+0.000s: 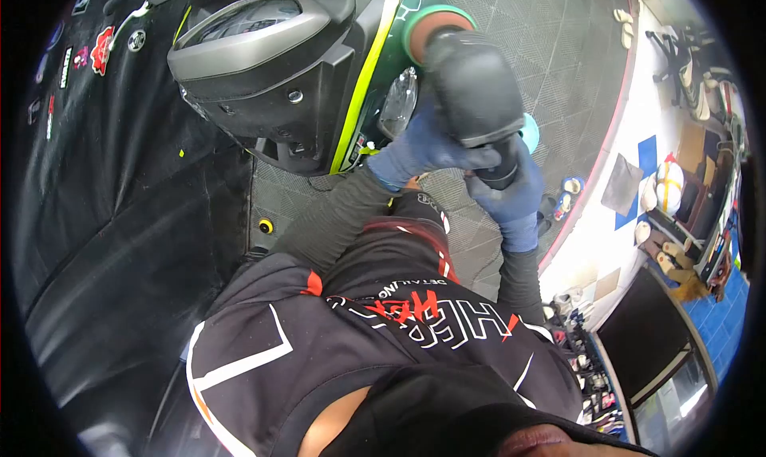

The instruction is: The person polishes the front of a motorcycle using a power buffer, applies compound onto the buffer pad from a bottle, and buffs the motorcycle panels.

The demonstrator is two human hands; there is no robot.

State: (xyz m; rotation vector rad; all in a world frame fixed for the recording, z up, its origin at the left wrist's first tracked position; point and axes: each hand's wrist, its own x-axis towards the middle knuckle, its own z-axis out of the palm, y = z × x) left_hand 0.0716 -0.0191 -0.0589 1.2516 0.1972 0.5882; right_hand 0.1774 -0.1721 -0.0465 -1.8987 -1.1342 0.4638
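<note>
A black power polisher (479, 82) with a round reddish-brown and green pad (435, 28) is held up in front of me. My left hand (419, 147), in a blue glove, is wrapped round the polisher's body from the left. My right hand (511, 192), also gloved in blue, grips its handle lower down on the right. The pad is beside the dark green panel of a scooter (263, 66) with a grey and black front and a yellow-green edge strip. Whether the pad touches the panel cannot be made out.
A clear plastic bottle (399, 102) is beside the scooter. Black sheeting (112, 218) with stickers covers the left. A small yellow and black round object (266, 226) lies on the grey mat (566, 82). Shoes (571, 187), a black chair (650, 329) and shelves of items stand right.
</note>
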